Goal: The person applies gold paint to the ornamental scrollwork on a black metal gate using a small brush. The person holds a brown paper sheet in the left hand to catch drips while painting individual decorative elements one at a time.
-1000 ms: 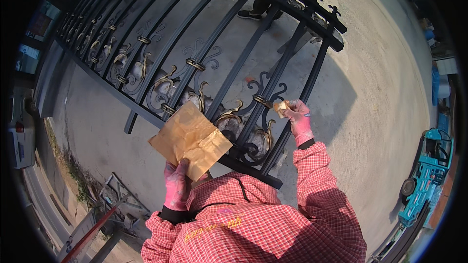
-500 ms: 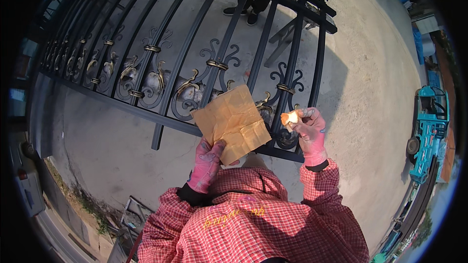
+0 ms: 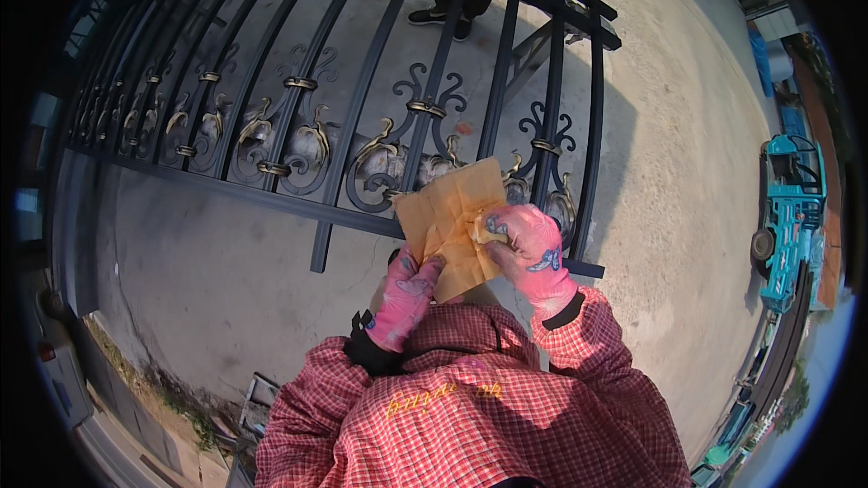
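Over the grey ground [image 3: 687, 181], near the middle of the view, two hands in pink gloves met on one sheet of brown paper [image 3: 449, 217]. The left hand [image 3: 409, 294] was below the paper. Its fingers were bent and closed on the bottom edge, pinching the sheet so that it stood up in front of the person. The right hand [image 3: 529, 248] was at the right side of the paper. Its fingers were curled in, nearly shut, and they pressed a small pale pad [image 3: 488, 233] against the sheet. How the thumb sat could not be seen. The paper was creased and a bit bent, and it hid part of what was behind it.

Behind the paper lay a black iron gate [image 3: 362, 126] with long bars, curly shapes and small gold bits. The paper sat over the gate's lower right part, just beside one gold curl. The sleeves [image 3: 470, 416] on both arms were red and white checked cloth, and dark cuffs showed at the wrists.

At the top, past the gate, another person's dark shoes [image 3: 441, 20] stood on the ground. Far to the right was a blue vehicle [image 3: 791, 217], well apart from the hands.
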Demonstrator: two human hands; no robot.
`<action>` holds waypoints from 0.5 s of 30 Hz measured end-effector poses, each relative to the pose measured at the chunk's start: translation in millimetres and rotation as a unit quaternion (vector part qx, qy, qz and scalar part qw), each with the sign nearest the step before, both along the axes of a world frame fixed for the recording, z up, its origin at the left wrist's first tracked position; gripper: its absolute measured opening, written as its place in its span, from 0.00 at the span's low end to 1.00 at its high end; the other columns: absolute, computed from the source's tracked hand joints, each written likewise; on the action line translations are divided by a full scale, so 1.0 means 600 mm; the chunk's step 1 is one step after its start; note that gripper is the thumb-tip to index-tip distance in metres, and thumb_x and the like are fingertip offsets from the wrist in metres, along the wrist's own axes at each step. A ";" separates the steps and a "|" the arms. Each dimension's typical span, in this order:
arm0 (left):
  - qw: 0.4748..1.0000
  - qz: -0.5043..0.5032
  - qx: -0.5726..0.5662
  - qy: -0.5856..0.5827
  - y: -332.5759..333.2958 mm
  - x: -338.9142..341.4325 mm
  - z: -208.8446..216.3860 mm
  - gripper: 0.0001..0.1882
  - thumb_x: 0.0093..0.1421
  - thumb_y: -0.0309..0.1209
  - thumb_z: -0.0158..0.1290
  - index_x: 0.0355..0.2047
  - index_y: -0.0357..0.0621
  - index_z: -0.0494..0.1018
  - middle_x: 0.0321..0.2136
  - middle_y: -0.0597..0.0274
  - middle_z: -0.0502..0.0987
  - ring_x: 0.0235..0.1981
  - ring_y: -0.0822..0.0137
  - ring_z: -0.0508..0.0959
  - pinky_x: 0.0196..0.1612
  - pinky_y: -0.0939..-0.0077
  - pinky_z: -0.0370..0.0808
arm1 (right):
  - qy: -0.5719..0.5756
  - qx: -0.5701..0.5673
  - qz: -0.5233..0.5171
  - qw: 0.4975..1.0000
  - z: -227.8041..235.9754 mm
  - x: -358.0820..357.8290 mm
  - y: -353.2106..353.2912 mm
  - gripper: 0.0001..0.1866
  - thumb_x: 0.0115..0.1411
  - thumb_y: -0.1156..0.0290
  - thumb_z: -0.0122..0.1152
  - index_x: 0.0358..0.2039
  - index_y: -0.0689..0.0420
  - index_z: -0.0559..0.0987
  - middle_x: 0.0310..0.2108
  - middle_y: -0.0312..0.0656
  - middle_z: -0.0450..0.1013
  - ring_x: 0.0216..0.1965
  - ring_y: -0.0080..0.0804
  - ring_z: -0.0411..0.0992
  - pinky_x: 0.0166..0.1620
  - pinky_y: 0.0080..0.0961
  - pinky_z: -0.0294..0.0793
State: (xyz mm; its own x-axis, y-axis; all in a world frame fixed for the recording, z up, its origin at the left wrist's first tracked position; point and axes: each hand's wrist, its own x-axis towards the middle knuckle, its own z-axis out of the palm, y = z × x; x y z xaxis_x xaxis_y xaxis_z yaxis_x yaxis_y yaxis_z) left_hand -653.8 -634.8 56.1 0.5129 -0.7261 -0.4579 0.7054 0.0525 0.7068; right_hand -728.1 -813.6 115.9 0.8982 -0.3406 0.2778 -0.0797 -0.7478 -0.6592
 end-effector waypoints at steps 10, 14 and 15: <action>0.992 0.102 0.028 -0.064 -0.030 -0.079 -0.041 0.20 0.63 0.25 0.42 0.56 0.43 0.58 0.47 0.55 0.71 0.38 0.59 0.79 0.28 0.65 0.84 | 0.046 0.005 0.131 0.990 -0.036 -0.043 -0.094 0.12 0.38 0.77 0.62 0.27 0.59 0.75 0.27 0.45 0.73 0.29 0.45 0.72 0.32 0.34 0.71; 0.977 0.211 0.040 0.002 -0.029 -0.101 -0.015 0.21 0.63 0.27 0.44 0.56 0.43 0.56 0.47 0.53 0.70 0.38 0.57 0.79 0.28 0.64 0.84 | 0.135 0.129 0.036 0.982 -0.042 -0.084 -0.173 0.09 0.42 0.75 0.61 0.26 0.60 0.74 0.24 0.46 0.70 0.27 0.42 0.71 0.31 0.30 0.69; 0.969 0.244 0.049 0.001 -0.029 -0.112 -0.012 0.22 0.62 0.27 0.44 0.56 0.43 0.56 0.47 0.52 0.70 0.38 0.57 0.79 0.28 0.64 0.84 | 0.155 0.197 -0.004 0.968 -0.056 -0.100 -0.195 0.09 0.42 0.76 0.61 0.26 0.61 0.74 0.23 0.45 0.70 0.27 0.40 0.71 0.31 0.29 0.70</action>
State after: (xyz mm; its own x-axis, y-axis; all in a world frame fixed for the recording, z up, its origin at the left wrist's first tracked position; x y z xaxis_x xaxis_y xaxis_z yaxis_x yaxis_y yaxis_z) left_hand -721.0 -652.2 48.9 0.7829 -0.3515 -0.5133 0.6151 0.3129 0.7237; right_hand -788.2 -930.6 82.3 0.9144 -0.3730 -0.1574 -0.3243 -0.4421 -0.8363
